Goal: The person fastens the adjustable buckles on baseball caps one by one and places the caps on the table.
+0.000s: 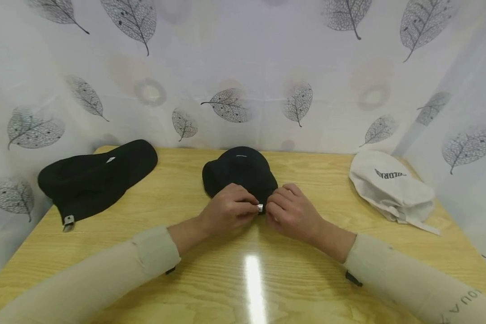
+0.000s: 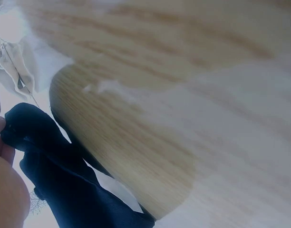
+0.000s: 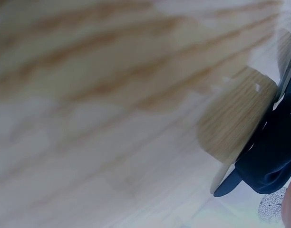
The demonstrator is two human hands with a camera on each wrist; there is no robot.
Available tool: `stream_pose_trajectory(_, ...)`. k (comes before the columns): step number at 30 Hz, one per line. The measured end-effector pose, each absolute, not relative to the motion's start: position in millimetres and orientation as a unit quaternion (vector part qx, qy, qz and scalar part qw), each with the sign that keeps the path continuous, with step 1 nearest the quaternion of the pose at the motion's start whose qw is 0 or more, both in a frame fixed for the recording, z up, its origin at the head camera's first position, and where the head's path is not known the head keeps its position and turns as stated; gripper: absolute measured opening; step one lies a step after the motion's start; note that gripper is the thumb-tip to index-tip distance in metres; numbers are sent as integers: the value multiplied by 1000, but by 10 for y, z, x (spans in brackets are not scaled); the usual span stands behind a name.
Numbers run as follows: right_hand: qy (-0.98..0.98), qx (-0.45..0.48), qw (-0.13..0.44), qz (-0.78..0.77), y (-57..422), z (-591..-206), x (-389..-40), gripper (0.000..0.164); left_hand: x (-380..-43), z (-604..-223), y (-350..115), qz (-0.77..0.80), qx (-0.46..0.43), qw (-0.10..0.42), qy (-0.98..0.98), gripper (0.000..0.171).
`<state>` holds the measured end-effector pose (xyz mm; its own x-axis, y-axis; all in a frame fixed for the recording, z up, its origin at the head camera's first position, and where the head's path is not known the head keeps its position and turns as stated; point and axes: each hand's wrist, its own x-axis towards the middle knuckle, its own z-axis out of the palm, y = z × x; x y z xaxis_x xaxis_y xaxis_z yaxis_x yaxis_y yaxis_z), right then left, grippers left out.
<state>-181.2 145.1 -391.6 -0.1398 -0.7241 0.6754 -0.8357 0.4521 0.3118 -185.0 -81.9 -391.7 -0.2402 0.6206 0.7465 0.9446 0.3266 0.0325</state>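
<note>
A dark baseball cap [image 1: 243, 168] lies at the middle of the table, its back edge toward me. By a small silver buckle [image 1: 260, 208] at that edge, my left hand [image 1: 231, 208] pinches the cap between thumb and fingers. Just to the right, my right hand [image 1: 293, 213] grips the same edge with curled fingers. The fingertips hide most of the strap. In the left wrist view, part of the left hand [image 2: 7, 185] shows beside the dark cap [image 2: 74, 180]. The right wrist view has the cap [image 3: 271, 147] at its right side.
At the left lies a black cap [image 1: 93, 175] with a metal strap clasp [image 1: 68, 221]. A cream cap [image 1: 389, 184] with dark lettering lies at the right, its strap trailing. Behind the wooden table [image 1: 210, 283] hangs a leaf-patterned curtain [image 1: 259, 58].
</note>
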Motion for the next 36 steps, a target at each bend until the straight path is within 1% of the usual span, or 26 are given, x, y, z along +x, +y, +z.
stream_pose_trajectory(10,-745,515,416,78,1459,-3926,-1844,13,-1848,-3896,-842,-263,-512,312,-756,11)
stream_pose_trajectory(17,-758,522,382,90,1454,-3904,-1828,6,-1855,-3884,-846,-256,-514,307,-759,9)
stream_pose_trajectory(23,-761,527,367,91,1425,-3900,-1805,13,-1843,-3887,-842,-248,-514,311,-759,10)
stream_pose_trajectory(31,-766,521,367,88,1431,-3916,-1802,16,-1835,-3898,-828,-248,-519,322,-752,13)
stream_pose_trajectory(36,-762,528,364,90,1432,-3913,-1795,14,-1830,-3898,-823,-249,-524,325,-747,13)
